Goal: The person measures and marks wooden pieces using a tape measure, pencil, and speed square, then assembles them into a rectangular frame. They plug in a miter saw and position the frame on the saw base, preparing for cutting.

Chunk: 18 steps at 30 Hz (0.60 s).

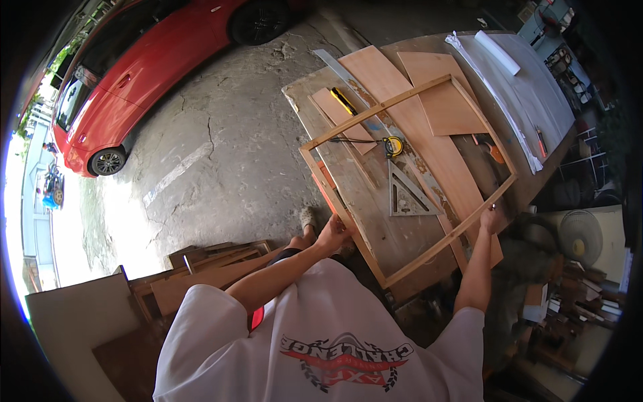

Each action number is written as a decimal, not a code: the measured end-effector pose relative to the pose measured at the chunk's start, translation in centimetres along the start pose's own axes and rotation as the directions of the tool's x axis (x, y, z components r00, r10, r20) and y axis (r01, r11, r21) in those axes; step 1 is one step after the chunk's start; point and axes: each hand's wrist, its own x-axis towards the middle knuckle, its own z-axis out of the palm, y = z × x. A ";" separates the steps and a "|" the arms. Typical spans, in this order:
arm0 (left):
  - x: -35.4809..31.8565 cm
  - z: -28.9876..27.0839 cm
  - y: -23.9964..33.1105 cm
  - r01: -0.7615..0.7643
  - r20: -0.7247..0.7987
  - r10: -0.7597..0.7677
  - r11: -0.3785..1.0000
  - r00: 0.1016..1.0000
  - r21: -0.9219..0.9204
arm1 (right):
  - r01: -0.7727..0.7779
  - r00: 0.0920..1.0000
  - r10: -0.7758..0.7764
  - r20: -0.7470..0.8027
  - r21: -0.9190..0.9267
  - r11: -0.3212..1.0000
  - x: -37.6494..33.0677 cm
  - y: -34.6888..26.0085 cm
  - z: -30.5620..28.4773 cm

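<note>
A thin rectangular wooden frame [432,249] is held tilted over the worktable [375,221]. My left hand [333,235] is closed on its left side rail. My right hand [491,220] grips the near rail toward the right corner, fingers curled at the wood. Through the frame's opening show a metal speed square [416,197], a yellow and black tape measure [394,146] and long plywood strips [429,157]. An orange-handled tool [493,151] lies near the frame's right rail, its kind unclear. Something flat and orange [327,187] sits partly hidden under the left rail.
A yellow utility knife [343,100] and a metal straightedge [340,72] lie on the table's far side. White sheeting [519,94] with a paper roll [497,53] covers the right end. Wood scraps [207,268] lean at lower left; a red car [144,74] is parked beyond.
</note>
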 end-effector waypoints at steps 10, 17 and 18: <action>4.6 -3.3 -2.8 0.117 0.071 -0.140 0.958 0.988 0.263 | 0.814 0.545 -0.820 0.173 0.125 0.568 -15.2 -20.3 4.9; 2.3 -10.3 0.8 0.149 0.003 -0.152 0.970 0.988 0.193 | 0.982 0.174 -0.878 0.447 -0.017 0.186 -14.4 -27.1 10.6; 2.1 -11.7 1.2 0.159 0.022 -0.164 0.975 0.986 0.157 | 0.986 0.159 -0.863 0.479 -0.029 0.165 -14.0 -27.6 11.0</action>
